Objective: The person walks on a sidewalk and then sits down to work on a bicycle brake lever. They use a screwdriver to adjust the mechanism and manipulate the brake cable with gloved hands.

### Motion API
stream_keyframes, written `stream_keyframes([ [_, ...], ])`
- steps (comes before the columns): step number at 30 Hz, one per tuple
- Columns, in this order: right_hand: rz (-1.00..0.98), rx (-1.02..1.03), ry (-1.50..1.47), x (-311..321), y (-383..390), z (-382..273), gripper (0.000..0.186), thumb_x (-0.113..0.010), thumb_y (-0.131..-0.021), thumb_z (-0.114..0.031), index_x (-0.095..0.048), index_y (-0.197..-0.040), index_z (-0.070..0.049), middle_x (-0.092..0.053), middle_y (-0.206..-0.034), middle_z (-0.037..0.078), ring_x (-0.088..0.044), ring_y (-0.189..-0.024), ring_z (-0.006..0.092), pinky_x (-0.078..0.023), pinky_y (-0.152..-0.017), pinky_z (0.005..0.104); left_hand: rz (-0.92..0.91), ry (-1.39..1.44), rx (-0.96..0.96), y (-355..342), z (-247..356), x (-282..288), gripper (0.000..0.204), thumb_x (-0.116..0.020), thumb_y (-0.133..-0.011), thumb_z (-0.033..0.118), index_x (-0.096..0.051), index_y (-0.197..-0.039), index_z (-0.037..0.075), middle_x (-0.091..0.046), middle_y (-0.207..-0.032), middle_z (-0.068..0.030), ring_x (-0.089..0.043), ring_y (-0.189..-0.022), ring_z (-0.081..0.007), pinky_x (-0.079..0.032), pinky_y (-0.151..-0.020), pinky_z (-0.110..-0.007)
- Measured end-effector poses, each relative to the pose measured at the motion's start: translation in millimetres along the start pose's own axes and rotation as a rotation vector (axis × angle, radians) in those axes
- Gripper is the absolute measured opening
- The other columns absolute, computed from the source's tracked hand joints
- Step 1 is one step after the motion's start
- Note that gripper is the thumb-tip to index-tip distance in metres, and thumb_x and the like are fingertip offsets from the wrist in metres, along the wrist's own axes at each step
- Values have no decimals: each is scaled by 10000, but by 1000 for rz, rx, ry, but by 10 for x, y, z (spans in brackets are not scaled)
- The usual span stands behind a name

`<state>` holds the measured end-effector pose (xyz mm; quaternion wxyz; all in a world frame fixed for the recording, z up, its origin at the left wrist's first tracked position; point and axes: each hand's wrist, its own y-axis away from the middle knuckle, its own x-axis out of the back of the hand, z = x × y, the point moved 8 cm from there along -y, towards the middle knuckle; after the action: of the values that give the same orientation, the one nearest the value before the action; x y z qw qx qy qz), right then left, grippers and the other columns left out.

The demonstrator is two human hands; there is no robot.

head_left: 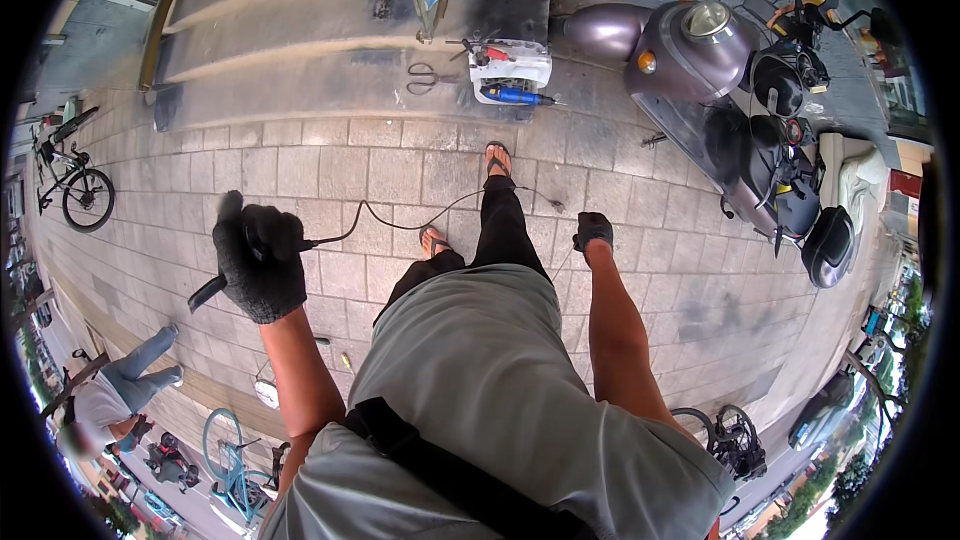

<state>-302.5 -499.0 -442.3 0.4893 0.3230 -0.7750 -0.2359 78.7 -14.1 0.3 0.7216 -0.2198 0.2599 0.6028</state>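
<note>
My left hand [262, 258], in a black knit glove, is raised at the left with its fingers wrapped round a black lever [207, 292], whose flat end sticks out below the fist. From the other side of that hand a thin black cable [363, 204] runs right, curving past my feet and behind my leg. Out to the right, my right hand [593, 230], also gloved in black, is closed in a fist. A faint thin strand shows just below it, but what the fingers hold is too small to make out.
A purple scooter [690, 50] stands at the right. By the steps [300, 70] ahead lie a blue power tool [515, 95] and scissors [430, 78]. Bicycles stand at left [85, 195] and behind. A person [110, 400] is at the lower left. Small items lie on the paving.
</note>
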Motion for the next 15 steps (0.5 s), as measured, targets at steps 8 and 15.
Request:
stream_keyframes([
  [8,-189,71,290,-225,-1133,-623,394,-522,-927,-370,-756,-906,-53,-709,-1015,250,-662,-1016,458,-537,-885,521,92,-289,128,-630,-891,-827,351,-495,-1067,314,-613,-1275,58,-481,-674,-20,-414,-514,-141,-347,-519,-315],
  [15,-165,382,466,59,-1759,-1356,365,-490,-897,-296,-729,-797,-40,-696,-746,224,-687,-716,410,-549,-691,497,172,-463,127,-983,-1408,-1371,363,-487,-1074,300,-590,-1329,62,-405,-653,15,-372,-515,-110,-316,-502,-293],
])
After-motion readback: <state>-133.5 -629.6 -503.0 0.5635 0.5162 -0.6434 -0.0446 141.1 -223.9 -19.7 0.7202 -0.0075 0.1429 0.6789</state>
